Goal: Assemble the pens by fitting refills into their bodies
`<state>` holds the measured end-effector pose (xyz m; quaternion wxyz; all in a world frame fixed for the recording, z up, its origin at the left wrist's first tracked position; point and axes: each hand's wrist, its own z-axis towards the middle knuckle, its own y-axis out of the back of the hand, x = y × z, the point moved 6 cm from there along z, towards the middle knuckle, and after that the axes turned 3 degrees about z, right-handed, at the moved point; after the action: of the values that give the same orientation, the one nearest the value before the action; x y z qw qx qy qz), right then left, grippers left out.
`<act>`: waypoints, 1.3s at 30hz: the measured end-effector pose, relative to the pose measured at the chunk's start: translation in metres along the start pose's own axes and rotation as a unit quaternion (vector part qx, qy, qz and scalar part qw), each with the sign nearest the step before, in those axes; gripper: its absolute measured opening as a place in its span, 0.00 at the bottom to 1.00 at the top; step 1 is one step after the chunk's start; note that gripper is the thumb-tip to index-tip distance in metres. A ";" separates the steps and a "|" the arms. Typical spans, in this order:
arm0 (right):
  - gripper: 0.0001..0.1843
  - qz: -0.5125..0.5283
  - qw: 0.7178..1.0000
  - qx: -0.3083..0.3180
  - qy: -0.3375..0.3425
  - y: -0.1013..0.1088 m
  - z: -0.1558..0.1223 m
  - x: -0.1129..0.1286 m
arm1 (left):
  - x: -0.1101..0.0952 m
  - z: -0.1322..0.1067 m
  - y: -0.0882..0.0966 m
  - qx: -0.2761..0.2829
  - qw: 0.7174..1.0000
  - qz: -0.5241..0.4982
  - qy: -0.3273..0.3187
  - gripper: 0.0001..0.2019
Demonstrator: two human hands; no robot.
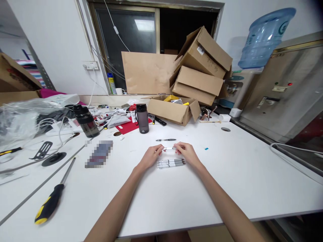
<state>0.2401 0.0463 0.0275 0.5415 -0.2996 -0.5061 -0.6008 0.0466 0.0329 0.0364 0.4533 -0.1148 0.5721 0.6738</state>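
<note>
Hands [152, 156] hold pen [169, 149] well inside table [242, 178] edge; open room right.

The wall [63, 43] is white, and the window [126, 37] at the back looks dark, with a bright light [144, 25] shining in it. A white worktop [242, 171] sits below, and a metal cabinet [297, 84] stands on the right.

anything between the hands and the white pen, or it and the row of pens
Nothing visible: left hand and right hand hold the white pen by its ends; tabletop lies between it and the row of pens.
</note>
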 end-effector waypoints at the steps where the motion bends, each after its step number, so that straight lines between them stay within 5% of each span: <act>1: 0.19 -0.007 1.000 -0.002 -0.002 0.001 0.000 0.000 | -0.001 0.000 0.000 0.003 1.000 -0.001 -0.002 0.23; 8: 0.15 0.014 0.997 0.009 0.076 0.004 0.000 0.011 | 0.003 0.001 0.001 -0.007 1.000 -0.008 0.013 0.23; 15: 0.16 0.060 0.998 0.009 0.003 0.002 0.003 -0.005 | 0.002 0.001 0.000 -0.003 1.000 -0.009 0.009 0.23; 30: 0.13 0.093 0.993 -0.007 0.077 0.014 0.006 0.011 | 0.013 0.004 -0.003 0.029 0.995 -0.073 0.055 0.27; 39: 0.19 0.108 0.992 -0.038 0.055 0.023 0.006 0.014 | 0.022 0.007 -0.004 0.021 0.995 -0.080 0.063 0.28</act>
<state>0.2574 0.0487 0.0488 0.6182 -0.3394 -0.4170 -0.5734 0.0396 0.0493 0.0206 0.4711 -0.1931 0.6029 0.6143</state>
